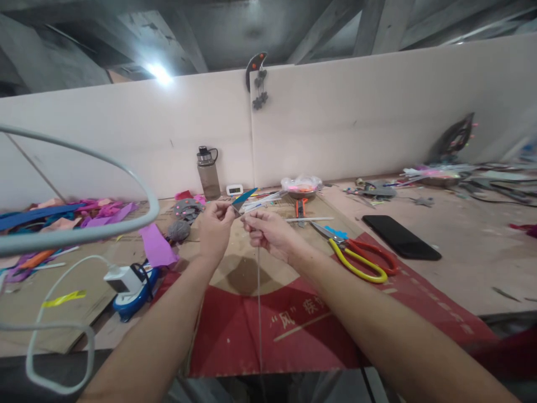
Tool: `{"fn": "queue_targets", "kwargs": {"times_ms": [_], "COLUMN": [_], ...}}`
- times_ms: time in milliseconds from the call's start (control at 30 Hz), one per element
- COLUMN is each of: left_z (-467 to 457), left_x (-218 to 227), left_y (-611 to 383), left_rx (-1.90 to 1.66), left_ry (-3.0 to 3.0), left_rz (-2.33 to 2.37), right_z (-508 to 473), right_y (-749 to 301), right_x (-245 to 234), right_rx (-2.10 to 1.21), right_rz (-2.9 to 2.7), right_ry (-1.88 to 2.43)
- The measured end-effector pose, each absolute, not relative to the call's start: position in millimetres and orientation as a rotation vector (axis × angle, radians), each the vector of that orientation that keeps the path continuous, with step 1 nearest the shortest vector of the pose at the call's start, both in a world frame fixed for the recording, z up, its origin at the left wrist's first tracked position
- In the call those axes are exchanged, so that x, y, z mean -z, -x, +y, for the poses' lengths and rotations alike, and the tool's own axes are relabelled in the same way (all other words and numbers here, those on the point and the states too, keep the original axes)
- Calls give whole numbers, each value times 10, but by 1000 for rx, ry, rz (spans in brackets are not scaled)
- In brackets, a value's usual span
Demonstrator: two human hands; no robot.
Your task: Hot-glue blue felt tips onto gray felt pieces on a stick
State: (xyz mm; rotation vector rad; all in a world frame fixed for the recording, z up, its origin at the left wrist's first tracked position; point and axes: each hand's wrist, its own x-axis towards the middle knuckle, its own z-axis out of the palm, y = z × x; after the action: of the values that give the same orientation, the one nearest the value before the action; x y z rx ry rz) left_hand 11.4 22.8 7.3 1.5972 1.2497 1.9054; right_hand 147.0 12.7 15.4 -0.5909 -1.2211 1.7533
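My left hand [215,226] is closed in a pinch on a blue pointed piece [244,197] that looks like felt or stiff cloth, its tip aiming up and right. Close beside it, my right hand [268,230] is pinched shut at the piece's lower end. A thin grey yarn [259,302] hangs from the right hand down past the table's front edge. Between the fingertips, the exact contact is too small to make out. To the right lie scissors [356,254] with one red and one yellow handle, blades partly apart, beside a small blue cut piece [337,232].
Behind are orange-handled pliers [300,210], a bowl [301,190], a water bottle [208,173] and a small white digital display [234,190]. A black phone [400,237] lies right. Left are coloured scraps [157,246], a grey yarn ball [179,230], a charger [125,280] and a looping white tube [104,229].
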Motion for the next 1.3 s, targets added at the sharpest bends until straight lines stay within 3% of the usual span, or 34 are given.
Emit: {"fn": "queue_targets", "kwargs": {"times_ms": [533,967,1300], "left_z": [237,230,227], "left_x": [-80,-82,-74], "left_y": [-199,-229,-235], "left_rx": [-1696,-1711,-1678], "left_ry": [-1089,-1040,-1064], "left_rz": [815,893,883], "right_z": [364,389,401], "right_y": [-1538,-1573,-1571], "right_x": [-23,-64,-52], "right_rx": [-1219,-721,-614], "right_rz": [-1314,-1452,-1460], "right_ry": [807,831,838]}}
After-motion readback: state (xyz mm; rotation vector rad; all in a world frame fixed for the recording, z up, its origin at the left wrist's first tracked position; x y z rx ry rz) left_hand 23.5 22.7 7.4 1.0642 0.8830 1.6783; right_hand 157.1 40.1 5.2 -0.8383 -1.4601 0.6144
